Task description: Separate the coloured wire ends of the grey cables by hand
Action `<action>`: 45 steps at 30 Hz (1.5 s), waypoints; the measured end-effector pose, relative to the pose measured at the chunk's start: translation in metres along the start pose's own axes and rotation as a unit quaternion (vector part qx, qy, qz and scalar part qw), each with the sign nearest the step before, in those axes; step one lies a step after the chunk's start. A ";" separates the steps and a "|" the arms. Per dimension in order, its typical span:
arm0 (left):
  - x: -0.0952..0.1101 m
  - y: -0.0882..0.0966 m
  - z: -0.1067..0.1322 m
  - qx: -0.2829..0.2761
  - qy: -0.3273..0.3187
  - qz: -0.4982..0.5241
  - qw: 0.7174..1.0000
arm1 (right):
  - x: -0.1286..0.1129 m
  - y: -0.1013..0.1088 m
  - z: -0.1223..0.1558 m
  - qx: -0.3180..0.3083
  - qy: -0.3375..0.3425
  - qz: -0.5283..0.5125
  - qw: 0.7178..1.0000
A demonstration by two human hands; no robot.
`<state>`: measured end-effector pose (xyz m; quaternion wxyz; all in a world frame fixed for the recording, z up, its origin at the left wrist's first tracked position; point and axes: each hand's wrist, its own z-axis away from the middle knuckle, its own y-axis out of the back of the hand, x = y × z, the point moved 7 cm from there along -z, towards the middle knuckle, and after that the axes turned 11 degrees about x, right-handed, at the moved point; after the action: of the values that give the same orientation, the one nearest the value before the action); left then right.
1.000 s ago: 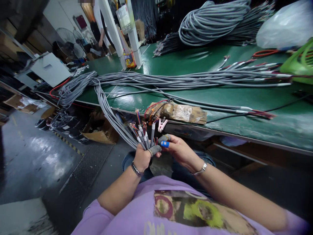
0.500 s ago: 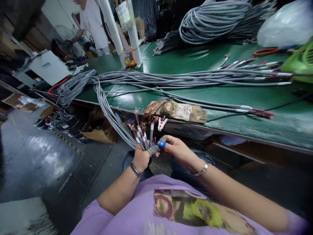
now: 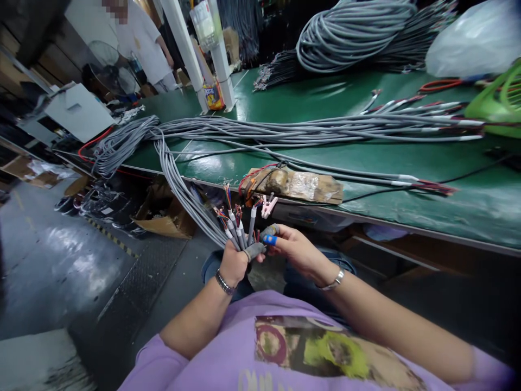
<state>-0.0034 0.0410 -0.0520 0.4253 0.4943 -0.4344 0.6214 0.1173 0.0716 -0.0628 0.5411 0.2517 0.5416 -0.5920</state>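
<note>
My left hand is wrapped round a bunch of grey cables, low in front of the bench edge. Their stripped ends point up, with white sleeves and thin coloured wires fanning out. A grey cover sits on the left thumb. Close beside it, my right hand has thumb and index finger pinched together, with blue tape on one digit and a grey cover on another. Short dark red wires stand between the hands; what the right fingertips hold is too small to make out. A pink clip is just above.
On the green bench lie long grey cables and a coil. A taped wooden block sits at the front edge. A green basket stands right. A person stands behind; a cardboard box is below.
My hands stay almost in the same place and grip. The person in the background has shifted left and drawn an arm back from the fan. The whole view has slid very slightly.
</note>
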 end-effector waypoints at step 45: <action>0.006 0.001 0.002 0.037 -0.057 0.022 0.997 | -0.005 -0.013 0.005 0.005 0.005 -0.010 1.000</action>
<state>-0.0047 0.0394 -0.0459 0.3673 0.5347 -0.4454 0.6171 0.1086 0.0665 -0.0519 0.5314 0.2520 0.5435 -0.5990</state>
